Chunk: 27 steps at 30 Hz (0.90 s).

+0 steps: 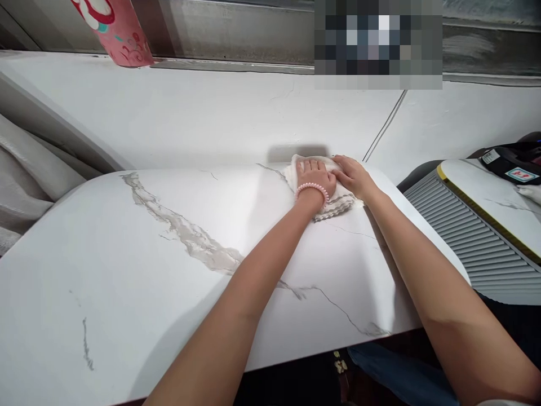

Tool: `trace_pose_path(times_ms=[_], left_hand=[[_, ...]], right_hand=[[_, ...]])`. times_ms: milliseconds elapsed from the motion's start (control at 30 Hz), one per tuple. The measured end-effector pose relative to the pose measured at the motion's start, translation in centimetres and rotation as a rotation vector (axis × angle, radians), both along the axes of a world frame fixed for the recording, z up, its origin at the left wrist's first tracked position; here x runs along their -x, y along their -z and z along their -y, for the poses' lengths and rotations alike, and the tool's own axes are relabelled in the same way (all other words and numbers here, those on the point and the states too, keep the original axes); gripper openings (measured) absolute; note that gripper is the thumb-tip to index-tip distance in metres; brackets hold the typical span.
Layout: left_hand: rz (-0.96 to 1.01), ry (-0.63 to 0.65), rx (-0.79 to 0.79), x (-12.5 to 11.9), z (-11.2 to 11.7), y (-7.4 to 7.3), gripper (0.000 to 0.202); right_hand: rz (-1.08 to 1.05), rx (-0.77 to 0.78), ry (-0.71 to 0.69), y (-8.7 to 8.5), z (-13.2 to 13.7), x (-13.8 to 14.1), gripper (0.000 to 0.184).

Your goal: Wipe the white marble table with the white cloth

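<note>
Left hand (315, 179) and right hand (354, 176), fingers outstretched on the cloth (341, 196), apparently wipe the table (160, 304); continuing calls for even pressure.

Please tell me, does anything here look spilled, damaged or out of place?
Nothing looks spilled or damaged. The grey streaks on the white marbled table look like veining; the rumpled white cloth with wavy edging lies under the left hand and right hand. Only the pixelated patch at upper right looks odd, hiding what is behind.
</note>
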<state>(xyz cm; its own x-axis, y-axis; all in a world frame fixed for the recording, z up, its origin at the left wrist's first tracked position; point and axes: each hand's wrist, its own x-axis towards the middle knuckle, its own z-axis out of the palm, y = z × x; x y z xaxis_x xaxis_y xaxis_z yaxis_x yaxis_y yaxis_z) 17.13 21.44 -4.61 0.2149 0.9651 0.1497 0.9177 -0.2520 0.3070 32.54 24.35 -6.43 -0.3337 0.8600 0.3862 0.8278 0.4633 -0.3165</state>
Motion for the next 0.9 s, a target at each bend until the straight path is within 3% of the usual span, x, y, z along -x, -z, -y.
trace_pose_path(times_ms=[233,400,667,900], left_hand=[[0.002,-0.002,-0.02,-1.2,-0.6,0.1,0.06],[-0.013,0.012,-0.015,-1.3,0.2,0.1,0.061],[-0.086,0.079,0.019,-3.0,5.7,-0.4,0.062],[-0.093,0.125,0.026,-3.1,9.9,-0.3,0.063]], right_hand=[[0.019,0.024,0.017,-0.1,-0.7,-1.6,0.062],[0.032,0.016,0.035,0.1,0.4,-2.0,0.063],[0.066,-0.021,0.047,0.5,6.0,-4.3,0.062],[0.089,-0.014,0.058,0.1,11.3,-4.6,0.058]])
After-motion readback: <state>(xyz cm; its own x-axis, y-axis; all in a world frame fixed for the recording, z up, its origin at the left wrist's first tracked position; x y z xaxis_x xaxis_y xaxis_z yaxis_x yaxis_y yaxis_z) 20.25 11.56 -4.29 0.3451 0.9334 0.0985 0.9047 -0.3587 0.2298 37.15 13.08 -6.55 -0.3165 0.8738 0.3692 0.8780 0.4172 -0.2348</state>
